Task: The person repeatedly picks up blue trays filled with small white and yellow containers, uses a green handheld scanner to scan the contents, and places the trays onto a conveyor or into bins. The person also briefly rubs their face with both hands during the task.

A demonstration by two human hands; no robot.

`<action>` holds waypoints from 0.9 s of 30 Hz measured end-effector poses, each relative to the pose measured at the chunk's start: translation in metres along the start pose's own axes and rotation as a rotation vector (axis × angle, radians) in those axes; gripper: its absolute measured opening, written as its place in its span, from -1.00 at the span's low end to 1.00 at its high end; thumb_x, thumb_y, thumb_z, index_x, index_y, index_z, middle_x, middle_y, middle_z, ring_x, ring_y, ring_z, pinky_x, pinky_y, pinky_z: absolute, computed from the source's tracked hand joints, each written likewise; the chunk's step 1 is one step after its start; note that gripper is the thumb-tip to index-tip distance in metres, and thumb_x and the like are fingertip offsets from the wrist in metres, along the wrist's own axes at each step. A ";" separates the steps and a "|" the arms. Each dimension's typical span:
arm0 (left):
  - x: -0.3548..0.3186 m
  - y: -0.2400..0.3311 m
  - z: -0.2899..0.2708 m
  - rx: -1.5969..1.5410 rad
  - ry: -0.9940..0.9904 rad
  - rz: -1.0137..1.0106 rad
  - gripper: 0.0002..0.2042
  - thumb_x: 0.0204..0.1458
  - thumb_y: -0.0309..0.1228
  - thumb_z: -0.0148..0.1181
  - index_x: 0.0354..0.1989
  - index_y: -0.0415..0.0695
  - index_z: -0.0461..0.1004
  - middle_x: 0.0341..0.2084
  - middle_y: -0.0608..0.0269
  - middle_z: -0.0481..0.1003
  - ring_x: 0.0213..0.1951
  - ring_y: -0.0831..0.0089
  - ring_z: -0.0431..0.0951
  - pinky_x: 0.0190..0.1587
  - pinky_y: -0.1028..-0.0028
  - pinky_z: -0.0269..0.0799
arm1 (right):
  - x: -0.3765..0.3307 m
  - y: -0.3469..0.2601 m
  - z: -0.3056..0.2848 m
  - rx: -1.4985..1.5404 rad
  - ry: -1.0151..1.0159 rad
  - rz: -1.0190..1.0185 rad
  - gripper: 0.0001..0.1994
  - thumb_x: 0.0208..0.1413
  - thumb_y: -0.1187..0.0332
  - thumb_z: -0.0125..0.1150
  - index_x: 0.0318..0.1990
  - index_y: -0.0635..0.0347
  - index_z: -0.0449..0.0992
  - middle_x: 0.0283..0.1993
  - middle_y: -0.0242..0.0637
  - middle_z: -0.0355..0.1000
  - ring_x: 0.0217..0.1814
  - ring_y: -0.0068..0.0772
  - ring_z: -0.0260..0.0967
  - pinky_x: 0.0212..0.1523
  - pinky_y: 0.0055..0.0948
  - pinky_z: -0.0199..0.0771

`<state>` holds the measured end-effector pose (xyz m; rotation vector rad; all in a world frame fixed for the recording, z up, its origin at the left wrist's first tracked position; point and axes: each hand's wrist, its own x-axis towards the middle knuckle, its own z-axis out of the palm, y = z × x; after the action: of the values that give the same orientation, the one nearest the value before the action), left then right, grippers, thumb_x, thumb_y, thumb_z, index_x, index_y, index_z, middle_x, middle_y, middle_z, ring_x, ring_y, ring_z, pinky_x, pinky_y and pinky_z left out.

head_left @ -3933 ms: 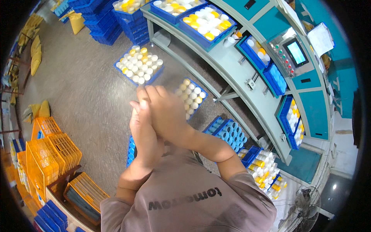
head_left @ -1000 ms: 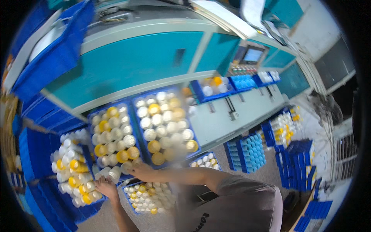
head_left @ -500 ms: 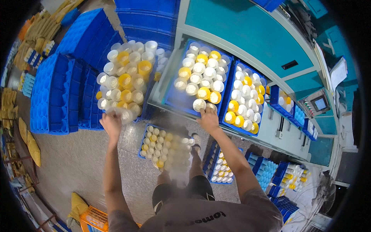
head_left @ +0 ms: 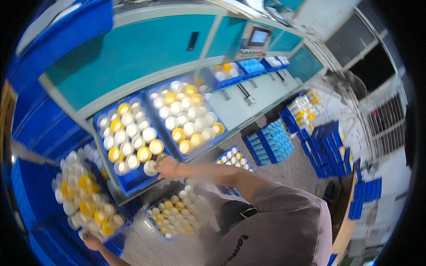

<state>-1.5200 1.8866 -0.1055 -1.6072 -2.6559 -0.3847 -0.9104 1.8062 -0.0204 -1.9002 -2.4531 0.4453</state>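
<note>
While the right hand (head_left: 167, 167) reaches to the near edge of the left blue tray (head_left: 133, 179) on the desk (head_left: 248, 104), its fingers close around a pale round cap (head_left: 151, 167) there, though blur hides the exact grip. Left hand (head_left: 91, 241) grips the lower edge of a loaded tray (head_left: 84, 199) held off the floor. Keeping that tray level, I judge, stops caps sliding while one is lifted straight up.

Bright, even overhead light filled the scene with faint shadows, while motion blur smeared the round white and yellow caps (head_left: 84, 199) at lower left, and fisheye distortion bent straight edges toward the black rim.
</note>
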 end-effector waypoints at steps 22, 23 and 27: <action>0.004 -0.014 0.017 -0.171 -0.010 0.153 -0.61 0.31 -0.21 -0.07 -0.03 -0.29 0.53 -0.26 -0.22 0.58 -0.23 -0.14 0.59 -0.19 0.10 0.48 | 0.027 0.007 0.050 -0.233 0.360 -0.003 -0.91 -0.06 0.35 0.15 -0.45 0.10 0.57 -0.45 -0.29 0.52 -0.34 -0.31 0.50 -0.25 -0.31 0.42; 0.006 -0.016 0.016 -0.157 -0.008 0.160 -0.61 0.31 -0.21 -0.08 -0.01 -0.31 0.52 -0.23 -0.21 0.58 -0.21 -0.13 0.59 -0.19 0.11 0.48 | 0.028 0.005 0.050 -0.237 0.387 0.010 -0.90 -0.07 0.35 0.16 -0.43 0.10 0.57 -0.45 -0.29 0.51 -0.35 -0.31 0.49 -0.25 -0.31 0.42; 0.010 -0.019 0.017 -0.166 -0.087 0.179 -0.58 0.34 -0.19 -0.10 0.00 -0.33 0.51 -0.18 -0.20 0.58 -0.18 -0.10 0.58 -0.19 0.14 0.48 | 0.034 -0.006 0.055 -0.307 0.371 0.048 -0.88 -0.08 0.36 0.16 -0.41 0.15 0.56 -0.43 -0.22 0.52 -0.33 -0.28 0.49 -0.23 -0.30 0.43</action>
<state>-1.5400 1.8907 -0.1245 -1.9343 -2.5715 -0.5539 -0.9343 1.8250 -0.0773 -1.9281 -2.3315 -0.2815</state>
